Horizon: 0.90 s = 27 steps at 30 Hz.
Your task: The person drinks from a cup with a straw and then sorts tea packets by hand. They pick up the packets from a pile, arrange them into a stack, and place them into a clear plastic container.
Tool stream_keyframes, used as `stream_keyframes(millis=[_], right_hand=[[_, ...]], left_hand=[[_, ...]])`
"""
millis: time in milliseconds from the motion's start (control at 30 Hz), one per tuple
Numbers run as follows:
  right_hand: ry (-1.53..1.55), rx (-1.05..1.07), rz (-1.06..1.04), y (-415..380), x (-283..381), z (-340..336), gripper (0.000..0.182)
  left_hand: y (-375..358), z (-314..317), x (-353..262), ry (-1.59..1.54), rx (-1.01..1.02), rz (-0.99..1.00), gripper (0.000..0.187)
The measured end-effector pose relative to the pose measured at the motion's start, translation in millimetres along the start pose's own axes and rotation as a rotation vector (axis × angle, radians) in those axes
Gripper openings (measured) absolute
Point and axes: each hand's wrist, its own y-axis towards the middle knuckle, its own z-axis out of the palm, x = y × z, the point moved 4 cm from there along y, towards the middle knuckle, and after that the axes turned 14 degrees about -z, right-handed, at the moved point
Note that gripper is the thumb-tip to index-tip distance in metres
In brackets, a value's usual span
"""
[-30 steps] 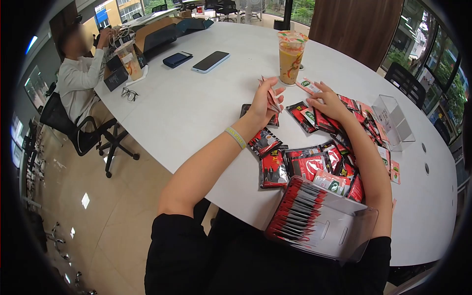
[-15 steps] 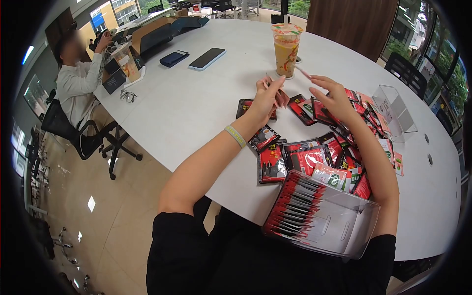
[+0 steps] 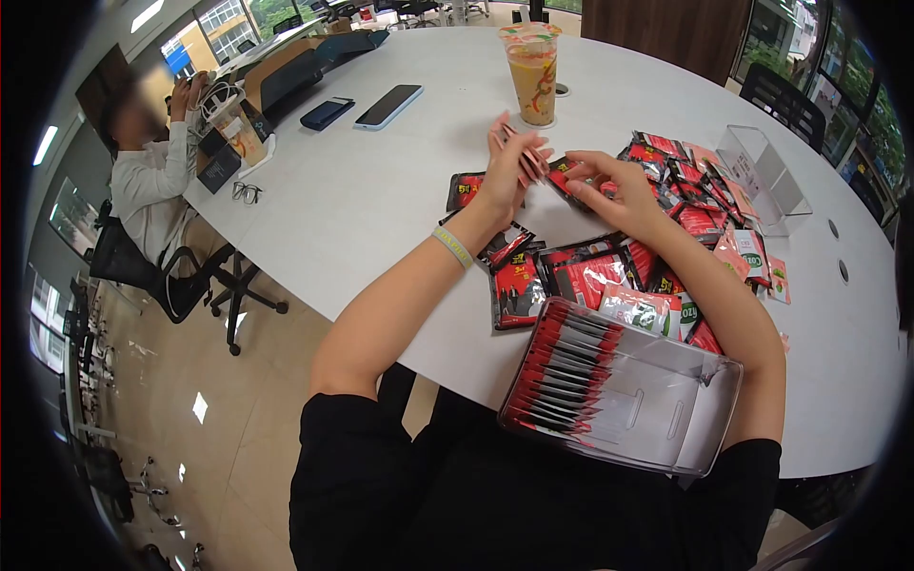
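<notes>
My left hand (image 3: 509, 176) is closed around a small bundle of red sachets (image 3: 530, 167), raised a little above the table and seen partly edge-on. To its right, my right hand (image 3: 617, 195) has its fingers curved and apart, over a black-and-red sachet (image 3: 564, 181). Whether the fingertips touch that sachet I cannot make out. Loose red, black and pink sachets (image 3: 595, 281) spread around and under my right forearm. Close to my body, a clear plastic box (image 3: 709, 409) is tilted, with a row of red sachets (image 3: 566, 366) along its left side.
A cup of orange drink (image 3: 533, 81) stands beyond my hands. Farther left lie a phone (image 3: 388, 107), a dark wallet (image 3: 327, 113) and glasses (image 3: 246, 193). A clear acrylic holder (image 3: 762, 186) stands at the right. Another person (image 3: 152, 171) sits at the left edge.
My right hand has come down and inward to the sachets on the table; the thin pink piece seen by its fingertips is gone from there. My left hand still holds its bundle, now turned more upright.
</notes>
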Motion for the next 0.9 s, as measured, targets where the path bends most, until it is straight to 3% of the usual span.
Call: stream_keyframes(millis=[33,100,133,233,300,533,633,700,767,833,867,900], right_hand=[[0.0,-0.003,0.003,-1.2,-2.2,-2.3,0.033],[-0.44,0.141,-0.084,-4.7,-5.7,-3.7,0.04],[-0.539,0.111,-0.217,-10.0,-16.2,-1.9,0.042],[-0.574,0.14,-0.128,-10.7,-24.6,-3.2,0.033],[-0.613,0.132,-0.154,-12.1,-26.0,-2.1,0.026],[-0.732,0.048,-0.435,-10.2,-16.1,4.4,0.017],[-0.573,-0.1,-0.383,-8.1,-10.8,-1.5,0.019],[-0.27,-0.294,-0.193,-4.6,-12.6,-7.6,0.023],[-0.141,-0.323,-0.118,-1.6,-9.3,-13.4,0.025],[0.124,-0.39,0.094,-0.4,-14.7,-15.4,0.026],[0.212,-0.4,0.104,1.1,-15.1,-12.4,0.027],[0.213,-0.401,0.103,0.7,-13.4,-10.2,0.027]], left_hand=[[-2.1,-1.9,-3.2,-0.058,-0.041,0.008,0.06],[-3.9,-8.9,-7.2,-0.116,-0.084,0.009,0.057],[-2.4,-13.2,-9.1,-0.097,-0.098,-0.008,0.054],[0.5,-19.7,-11.4,-0.068,-0.121,-0.017,0.051],[4.6,-19.0,-10.9,-0.057,0.003,-0.049,0.05],[-6.6,-2.5,-1.8,0.095,0.008,-0.025,0.058],[-7.7,1.1,-1.8,0.126,0.031,-0.002,0.061],[-6.8,0.0,-2.3,0.242,0.019,0.068,0.062],[-9.0,0.8,-2.9,0.355,0.004,0.138,0.062],[-17.7,11.4,-5.5,0.791,0.065,0.36,0.067],[-22.1,14.7,-8.6,1.093,0.018,0.538,0.073],[-21.7,15.2,-6.4,1.095,0.017,0.538,0.073]])
